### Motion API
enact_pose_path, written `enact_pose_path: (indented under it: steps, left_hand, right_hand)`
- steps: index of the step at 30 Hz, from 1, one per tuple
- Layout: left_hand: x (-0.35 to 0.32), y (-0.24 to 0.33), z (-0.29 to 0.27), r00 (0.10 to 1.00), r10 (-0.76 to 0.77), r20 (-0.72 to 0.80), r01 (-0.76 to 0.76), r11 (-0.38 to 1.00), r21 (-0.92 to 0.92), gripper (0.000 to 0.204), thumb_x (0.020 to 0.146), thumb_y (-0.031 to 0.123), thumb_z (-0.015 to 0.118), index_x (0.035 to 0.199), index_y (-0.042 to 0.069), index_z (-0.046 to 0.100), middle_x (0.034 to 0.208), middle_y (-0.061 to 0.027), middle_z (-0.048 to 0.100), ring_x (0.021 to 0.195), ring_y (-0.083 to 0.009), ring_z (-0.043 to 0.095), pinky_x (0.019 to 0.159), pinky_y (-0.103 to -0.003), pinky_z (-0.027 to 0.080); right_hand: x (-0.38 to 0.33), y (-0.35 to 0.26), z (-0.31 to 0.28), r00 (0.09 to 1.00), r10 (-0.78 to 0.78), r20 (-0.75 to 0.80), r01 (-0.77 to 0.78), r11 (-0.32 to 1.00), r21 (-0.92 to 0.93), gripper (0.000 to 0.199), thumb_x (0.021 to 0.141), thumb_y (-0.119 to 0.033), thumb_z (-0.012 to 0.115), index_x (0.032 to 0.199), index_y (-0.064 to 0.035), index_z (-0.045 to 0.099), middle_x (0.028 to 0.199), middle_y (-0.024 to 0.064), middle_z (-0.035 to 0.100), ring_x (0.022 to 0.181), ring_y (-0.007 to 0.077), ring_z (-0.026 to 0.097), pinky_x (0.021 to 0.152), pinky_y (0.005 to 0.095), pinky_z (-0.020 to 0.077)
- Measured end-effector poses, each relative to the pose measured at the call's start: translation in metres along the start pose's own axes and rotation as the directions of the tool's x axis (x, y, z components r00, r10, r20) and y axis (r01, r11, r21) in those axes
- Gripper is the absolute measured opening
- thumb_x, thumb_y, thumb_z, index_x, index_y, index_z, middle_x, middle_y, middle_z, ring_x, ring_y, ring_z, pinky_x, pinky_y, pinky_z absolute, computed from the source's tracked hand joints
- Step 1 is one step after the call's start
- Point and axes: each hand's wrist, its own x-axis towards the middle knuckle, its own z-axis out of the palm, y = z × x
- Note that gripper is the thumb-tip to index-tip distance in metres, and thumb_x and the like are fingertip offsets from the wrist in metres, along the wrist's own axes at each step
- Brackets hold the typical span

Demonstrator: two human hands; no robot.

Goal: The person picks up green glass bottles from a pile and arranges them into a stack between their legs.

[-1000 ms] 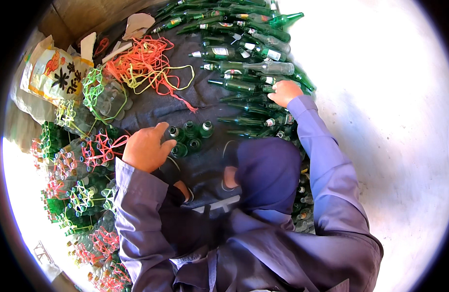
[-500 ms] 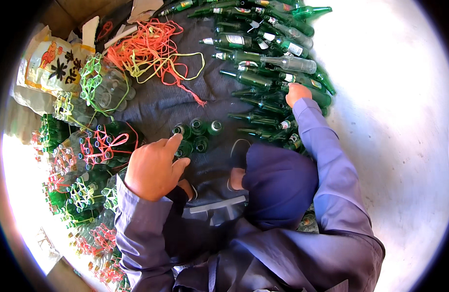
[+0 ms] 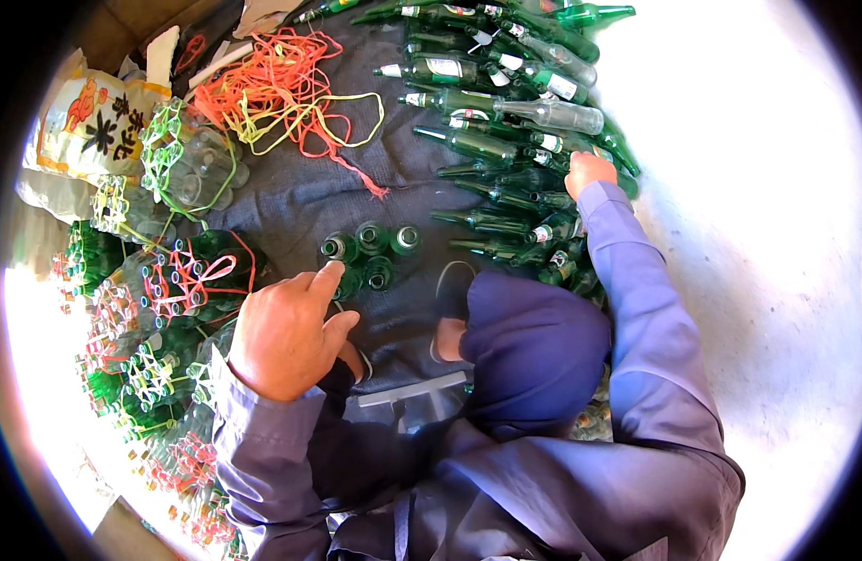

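Several green glass bottles stand upright in a tight cluster on the dark cloth, mouths up. Beside their near left side is my left hand, index finger stretched toward them and thumb apart, holding nothing; its remaining fingers are mostly hidden. My right hand reaches to the right edge of a pile of lying bottles. Its fingers are curled round a green bottle, whose base shows to the right of the hand. In the same pile, a clear bottle lies on top of green ones.
Tangled red and yellow plastic cord lies on the dark cloth. Bundles of bottles tied with cord line the left side, near a printed sack. Pale floor stretches to the right. My knee is close to the pile.
My right hand has shifted a little to the right along the pile's edge. My left hand stays by the standing bottles, while the view has shifted slightly.
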Motion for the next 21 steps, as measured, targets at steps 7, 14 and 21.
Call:
enact_pose_path:
  steps: [7,14,21]
  left_hand:
    - [-0.003,0.002,-0.003,0.996,-0.039,0.076,0.038,0.999,0.007,0.054,0.087,0.026,0.076,0.132,0.001,0.062,0.1,-0.0218,0.072,0.088,-0.044,0.068,0.076,-0.052,0.053]
    - [-0.002,-0.002,0.006,0.999,-0.022,0.025,0.022,1.0,0.015,0.051,0.087,0.028,0.076,0.129,0.002,0.063,0.098,-0.023,0.073,0.09,-0.0442,0.069,0.078,-0.052,0.054]
    - [-0.002,-0.013,0.008,0.996,-0.079,0.031,0.078,0.997,0.017,0.045,0.089,0.028,0.074,0.125,0.004,0.064,0.098,-0.0218,0.075,0.093,-0.0431,0.071,0.08,-0.052,0.055]
  right_hand:
    - [-0.026,0.033,-0.029,0.985,0.139,-0.101,-0.127,0.985,0.115,0.029,0.088,-0.027,0.071,0.111,-0.0107,0.072,0.105,0.0126,0.076,0.1,0.0345,0.073,0.088,0.0486,0.0578]
    - [-0.058,0.056,-0.07,0.966,0.201,-0.161,-0.172,0.969,0.175,0.031,0.088,-0.031,0.076,0.114,-0.0143,0.073,0.099,0.0135,0.076,0.094,0.0359,0.073,0.083,0.049,0.0575]
    - [-0.105,0.041,-0.126,0.959,0.158,-0.234,-0.04,0.896,0.443,0.029,0.085,-0.029,0.077,0.107,-0.0113,0.076,0.093,0.0149,0.076,0.091,0.0369,0.072,0.082,0.0473,0.0567]
